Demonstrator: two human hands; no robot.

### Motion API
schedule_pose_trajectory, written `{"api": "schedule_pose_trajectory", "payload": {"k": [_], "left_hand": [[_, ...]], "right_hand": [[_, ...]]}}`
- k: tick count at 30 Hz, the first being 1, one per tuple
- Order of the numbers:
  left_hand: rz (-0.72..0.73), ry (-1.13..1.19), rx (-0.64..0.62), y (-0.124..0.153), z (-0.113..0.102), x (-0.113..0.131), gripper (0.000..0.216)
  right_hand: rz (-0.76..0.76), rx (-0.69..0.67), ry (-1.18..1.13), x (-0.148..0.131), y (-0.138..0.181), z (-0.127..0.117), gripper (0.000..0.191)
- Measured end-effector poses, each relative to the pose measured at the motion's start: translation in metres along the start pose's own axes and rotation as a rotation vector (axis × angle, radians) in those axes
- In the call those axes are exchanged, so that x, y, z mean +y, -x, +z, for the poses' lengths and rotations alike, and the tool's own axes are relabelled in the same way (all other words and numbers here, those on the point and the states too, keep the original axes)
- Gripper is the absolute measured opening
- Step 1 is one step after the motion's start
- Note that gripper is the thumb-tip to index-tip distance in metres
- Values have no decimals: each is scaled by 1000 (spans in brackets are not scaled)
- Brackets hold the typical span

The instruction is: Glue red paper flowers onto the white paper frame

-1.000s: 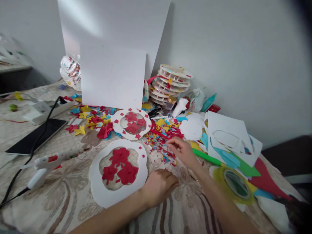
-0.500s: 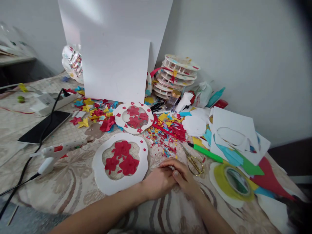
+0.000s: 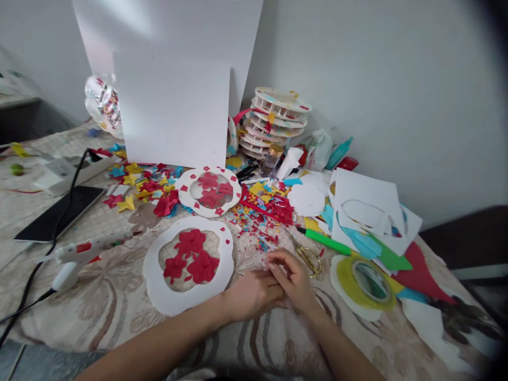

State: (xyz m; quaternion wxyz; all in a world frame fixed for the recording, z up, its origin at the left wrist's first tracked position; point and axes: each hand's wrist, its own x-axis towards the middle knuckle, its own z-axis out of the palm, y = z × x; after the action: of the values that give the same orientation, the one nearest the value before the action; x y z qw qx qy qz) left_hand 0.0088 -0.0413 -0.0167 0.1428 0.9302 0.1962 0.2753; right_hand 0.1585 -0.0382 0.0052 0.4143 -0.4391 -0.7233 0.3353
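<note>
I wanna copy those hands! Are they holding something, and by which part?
No held thing shows, but I can't tell for sure: the right hand overlaps the left hand, so something tiny could be hidden there.

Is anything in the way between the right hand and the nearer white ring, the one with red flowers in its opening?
Yes: the left hand, touching the right hand, lies between it and the white ring. Between the left hand and the ring, nothing visible stands in the way.

Dim, soft light | glare on back board [image 3: 166,32] | right edge dark, blurred
</note>
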Motion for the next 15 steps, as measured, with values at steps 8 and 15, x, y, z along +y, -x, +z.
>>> {"api": "schedule_pose_trajectory", "payload": {"k": [8,15], "left_hand": [[53,33,-30,-2,-7,2,24],[65,-14,-22,-1,-12,-3,37]], "right_hand": [[75,83,134,10,2,-5,16],[-36,42,239,5,2,-6,13]]}}
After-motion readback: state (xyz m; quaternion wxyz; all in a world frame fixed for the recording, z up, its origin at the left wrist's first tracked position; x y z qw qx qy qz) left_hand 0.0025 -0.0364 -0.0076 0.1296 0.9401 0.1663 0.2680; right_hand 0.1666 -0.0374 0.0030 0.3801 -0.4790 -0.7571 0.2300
